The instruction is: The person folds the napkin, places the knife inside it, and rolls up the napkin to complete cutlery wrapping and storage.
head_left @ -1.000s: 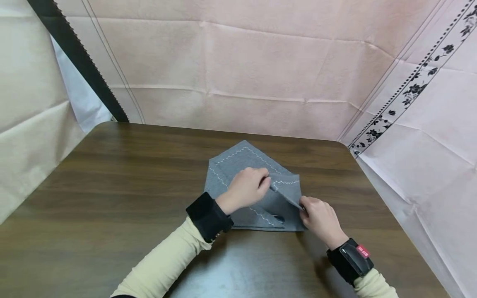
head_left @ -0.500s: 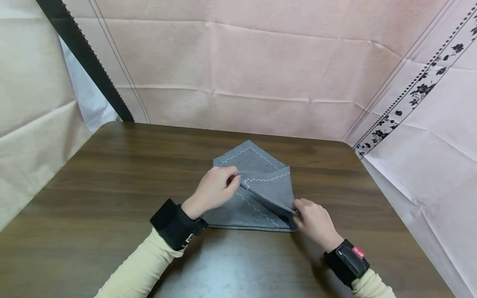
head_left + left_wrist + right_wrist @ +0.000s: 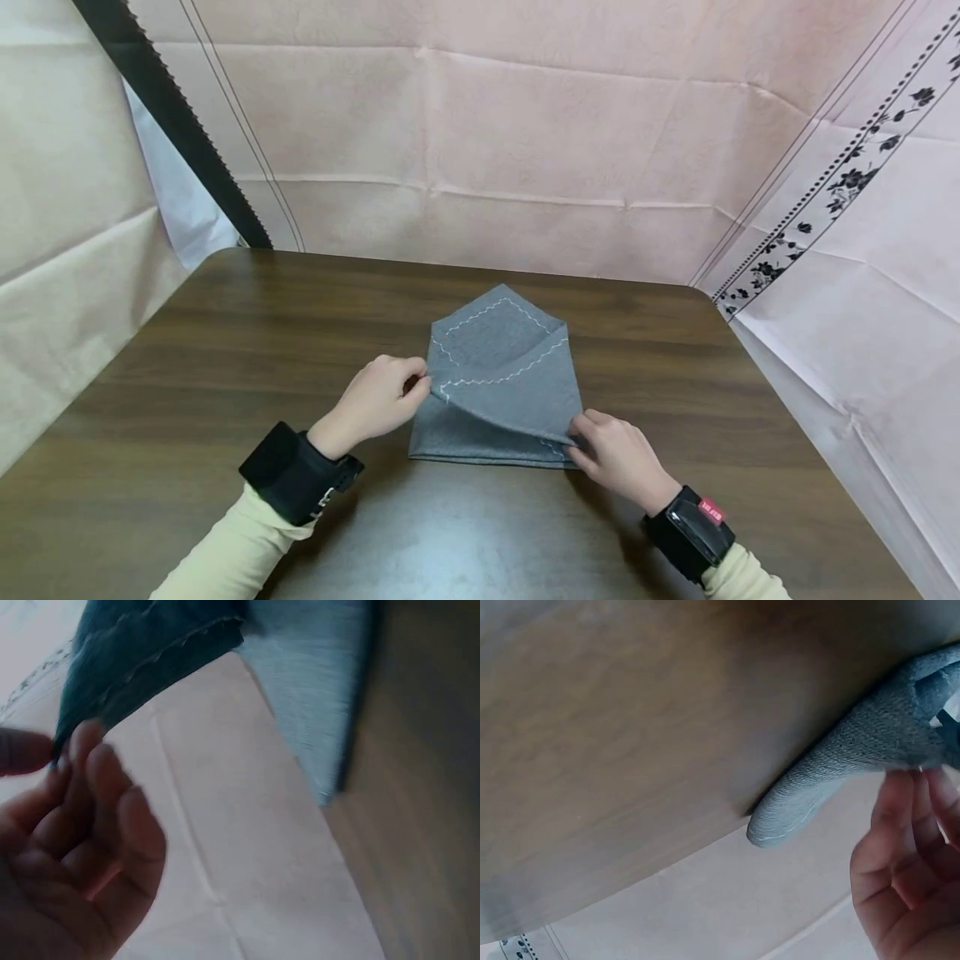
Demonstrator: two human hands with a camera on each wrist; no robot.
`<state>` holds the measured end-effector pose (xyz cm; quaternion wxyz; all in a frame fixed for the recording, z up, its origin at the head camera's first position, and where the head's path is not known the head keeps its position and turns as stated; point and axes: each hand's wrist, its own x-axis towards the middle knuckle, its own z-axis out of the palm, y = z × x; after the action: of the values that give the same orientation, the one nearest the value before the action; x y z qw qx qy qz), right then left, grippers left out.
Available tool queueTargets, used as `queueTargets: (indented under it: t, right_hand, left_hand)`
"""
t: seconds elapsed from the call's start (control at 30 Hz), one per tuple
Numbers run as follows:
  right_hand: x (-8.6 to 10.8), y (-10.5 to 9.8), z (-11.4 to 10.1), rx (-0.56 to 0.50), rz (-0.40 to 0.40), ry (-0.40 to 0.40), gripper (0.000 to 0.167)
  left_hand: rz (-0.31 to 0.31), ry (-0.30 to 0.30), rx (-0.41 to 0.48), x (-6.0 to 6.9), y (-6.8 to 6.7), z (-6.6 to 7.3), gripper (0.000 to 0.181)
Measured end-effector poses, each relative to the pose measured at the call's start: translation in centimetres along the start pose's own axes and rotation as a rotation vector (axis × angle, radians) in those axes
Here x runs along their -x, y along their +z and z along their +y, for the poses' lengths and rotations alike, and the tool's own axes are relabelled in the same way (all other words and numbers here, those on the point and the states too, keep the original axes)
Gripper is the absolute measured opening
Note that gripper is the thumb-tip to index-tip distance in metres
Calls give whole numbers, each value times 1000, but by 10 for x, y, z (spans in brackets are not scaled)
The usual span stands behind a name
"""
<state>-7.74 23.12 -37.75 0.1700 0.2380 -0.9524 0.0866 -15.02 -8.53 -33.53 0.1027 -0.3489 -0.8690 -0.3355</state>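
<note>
A grey-blue folded cloth (image 3: pixel 495 350) with white zigzag stitching lies on the table, its far end folded to a point. My left hand (image 3: pixel 378 398) pinches the tip of its upper flap at the left side, lifted off the layer below. In the left wrist view, thumb and fingertips of the left hand (image 3: pixel 82 817) meet on the corner of the cloth (image 3: pixel 150 656). My right hand (image 3: pixel 618 458) pinches the flap's fold at the near right corner. The right wrist view shows the fingertips of the right hand (image 3: pixel 911 847) on the edge of the cloth (image 3: pixel 840 750).
The brown wooden table (image 3: pixel 225 375) has rounded far corners. Behind it hangs a pale pink creased sheet (image 3: pixel 517 142), with a dark band (image 3: pixel 172 125) at left and a floral strip (image 3: pixel 832 183) at right.
My left hand has moved left and slightly nearer, drawing the flap across the cloth to its left side. My right hand keeps its pinch and has shifted a little left and nearer.
</note>
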Motion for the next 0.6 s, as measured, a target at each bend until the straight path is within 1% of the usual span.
queueTargets:
  t: [0.1,0.17,0.23,0.27,0.33,0.4,0.47,0.6]
  right_hand:
    - [2,2,1,6,-34,-40,18]
    - [3,2,2,5,-49,-67,20]
    - [4,1,3,4,-57,-80,22]
    - [5,1,3,5,-56,-82,23]
    - [7,0,4,6,-49,-84,25]
    - [8,0,5,12,-31,-94,25]
    - [9,1,5,18,-7,-113,23]
    - [10,2,5,30,54,-163,22]
  left_hand:
    - [-167,-55,-13,9,-1,-10,30]
    - [-282,-99,-38,16,1,-16,30]
    - [-368,-141,-67,21,4,-21,24]
    - [-394,-155,-87,22,5,-22,19]
    - [-412,-166,-117,23,8,-23,9]
    - [-398,-153,-122,22,11,-22,8]
    - [-372,-113,-117,21,15,-21,9]
    - [-329,-29,-82,18,22,-20,5]
